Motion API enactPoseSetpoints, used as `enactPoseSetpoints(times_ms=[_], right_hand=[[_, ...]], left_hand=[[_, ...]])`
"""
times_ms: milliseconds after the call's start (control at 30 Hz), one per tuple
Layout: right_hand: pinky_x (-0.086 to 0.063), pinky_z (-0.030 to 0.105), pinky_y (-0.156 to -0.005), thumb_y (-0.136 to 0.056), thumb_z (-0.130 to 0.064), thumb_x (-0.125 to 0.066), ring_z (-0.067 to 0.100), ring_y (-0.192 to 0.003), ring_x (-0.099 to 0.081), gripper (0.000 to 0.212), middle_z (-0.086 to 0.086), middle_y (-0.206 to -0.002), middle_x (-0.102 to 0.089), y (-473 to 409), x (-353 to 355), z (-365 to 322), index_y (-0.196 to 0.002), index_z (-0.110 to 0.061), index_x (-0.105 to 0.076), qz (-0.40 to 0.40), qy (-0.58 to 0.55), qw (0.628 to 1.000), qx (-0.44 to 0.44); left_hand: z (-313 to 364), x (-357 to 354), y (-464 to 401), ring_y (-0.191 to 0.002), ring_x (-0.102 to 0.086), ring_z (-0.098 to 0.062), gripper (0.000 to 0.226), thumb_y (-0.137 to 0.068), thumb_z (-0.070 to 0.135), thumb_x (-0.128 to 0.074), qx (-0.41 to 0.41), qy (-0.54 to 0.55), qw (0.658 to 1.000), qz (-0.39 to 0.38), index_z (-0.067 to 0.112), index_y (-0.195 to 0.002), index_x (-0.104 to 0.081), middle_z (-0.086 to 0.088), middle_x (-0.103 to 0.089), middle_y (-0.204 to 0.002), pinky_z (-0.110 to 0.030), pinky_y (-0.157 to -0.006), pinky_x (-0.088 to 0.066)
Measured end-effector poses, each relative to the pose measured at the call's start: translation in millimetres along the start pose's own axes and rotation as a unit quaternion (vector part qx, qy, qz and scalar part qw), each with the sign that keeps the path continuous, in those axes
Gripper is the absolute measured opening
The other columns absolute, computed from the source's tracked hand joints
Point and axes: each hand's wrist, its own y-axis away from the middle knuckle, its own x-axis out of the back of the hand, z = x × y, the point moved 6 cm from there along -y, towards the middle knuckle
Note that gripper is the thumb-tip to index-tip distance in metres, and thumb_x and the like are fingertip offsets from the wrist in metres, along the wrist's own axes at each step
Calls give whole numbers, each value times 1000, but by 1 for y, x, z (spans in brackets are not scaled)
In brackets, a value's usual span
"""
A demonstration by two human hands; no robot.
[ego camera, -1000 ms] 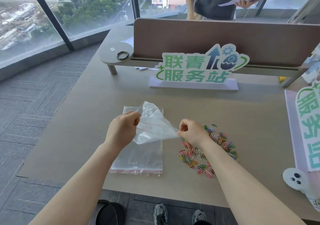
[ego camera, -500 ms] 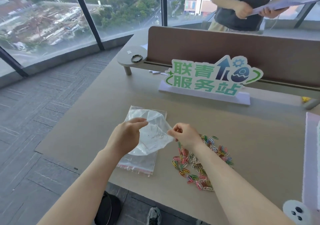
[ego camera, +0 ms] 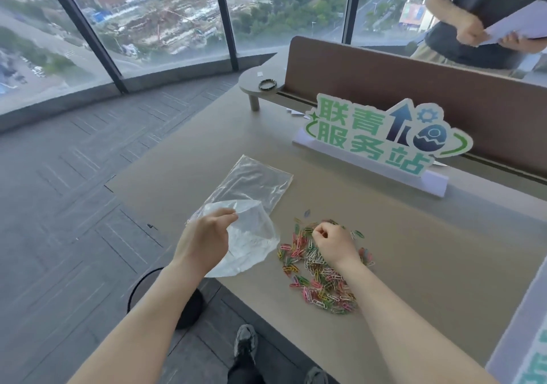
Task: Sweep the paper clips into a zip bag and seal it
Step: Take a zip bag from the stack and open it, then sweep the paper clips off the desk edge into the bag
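Loading step, bag not yet filled: left hand fingers clamped on zip bag mouth beside paper clips piled on bench, right hand fisted over pile, contents unclear; next likely needs mouth held agape, clips swept in.

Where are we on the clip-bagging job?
Done: left hand holds a zip bag open beside the pile. In hand: right hand is closed over the paper clips. Left: clips all on the table, none visibly bagged; sealing pending.
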Motion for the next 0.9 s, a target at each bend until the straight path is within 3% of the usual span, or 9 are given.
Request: enactPoseSetpoints(times_ms=[200, 300, 400, 533, 733, 900], right_hand=[[-34, 27, -50, -91, -29, -41, 15, -53, -47, 23, -2, -64, -61, 15, -16, 21, -75, -24, -58, -22, 89, 996, -6], [-34, 25, -49, -90, -26, -41, 14, -56, -50, 19, -2, -75, -62, 20, -25, 27, -81, -26, -58, -35, 119, 992, -4], [-34, 24, -48, -91, -26, -40, 14, -62, -56, 23, 0, -102, -60, 23, -34, 35, -102, -26, -60, -35, 139, 990, -9], [-42, 26, -52, -92, -26, -40, 17, -67, -60, 36, 4, -126, -49, 28, -44, 45, -126, -25, -53, -20, 167, 986, -13], [-49, 30, -59, -91, -27, -41, 21, -75, -59, 41, 8, -129, -43, 28, -51, 50, -132, -24, -46, 16, 197, 980, -26], [-47, 31, -62, -91, -27, -42, 22, -82, -56, 42, 8, -128, -43, 27, -57, 53, -133, -25, -45, 22, 213, 976, -31]], left_hand=[[-12, -8, 46, -91, -71, -28, 51, -79, -17, -49, 63, -12, 998, -7, 9, -116, -71, 5, -66, -127, -23, -63, -41], [-22, -15, 68, -87, -71, -29, 49, -78, -15, -52, 85, -16, 996, -22, 9, -116, -71, 5, -67, -126, -29, -57, -49], [-35, -25, 88, -85, -72, -30, 47, -77, -15, -54, 115, -12, 993, -40, 6, -115, -71, 1, -68, -125, -37, -62, -57], [-50, -41, 114, -84, -74, -28, 46, -72, -18, -58, 140, -10, 989, -53, 4, -110, -73, -5, -71, -119, -34, -63, -58], [-73, -68, 149, -108, -67, -23, 45, -84, -11, -49, 201, -2, 977, -67, 7, -120, -68, 0, -65, -130, -30, -79, -52], [-86, -99, 175, -114, -63, -17, 46, -87, -10, -48, 235, 7, 966, -104, 9, -126, -65, 3, -60, -136, -15, -77, -42]])
